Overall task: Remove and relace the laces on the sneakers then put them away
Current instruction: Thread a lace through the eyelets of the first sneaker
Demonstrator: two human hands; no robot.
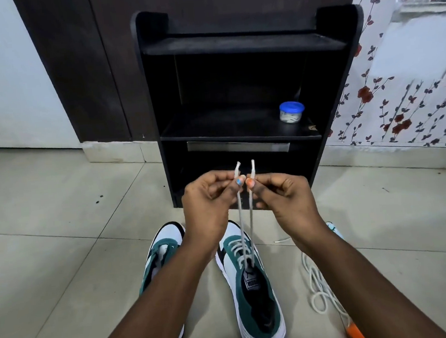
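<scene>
Nearest us, the right-hand green-and-white suede sneaker (pixel 248 281) stands on the pale tiled floor (pixel 61 235), heel toward us, and we use it as our landmark. Its white flat cotton lace (pixel 250 220) is threaded through the eyelets, and both free ends rise taut from the tongue. To the left of that sneaker, partly behind our left forearm, stands the matching second sneaker (pixel 159 254); its eyelets look bare. To the right of the landmark, a loose coiled white lace (pixel 319 286) lies on the tiles, most likely the second shoe's, with an orange object (pixel 356 331) just beyond its near end.

Above the landmark's toe, our left hand (pixel 208 199) pinches one lace end between thumb and fingertips, and our right hand (pixel 282 193) pinches the other the same way. The two tips stick up side by side, nearly touching, so we judge we are evening the lengths.

The lace should be light, limp and a little slippery, stiff only at the tips; gripping just below each tip seems best for threading. The shoe is light enough to lift if we pull hard, so it may want steadying by its stiffer heel or sole.

Beyond the landmark's toe stands a black wooden shelf unit (pixel 352 65), with a small blue-lidded clear jar (pixel 291 112) on its middle shelf.
</scene>
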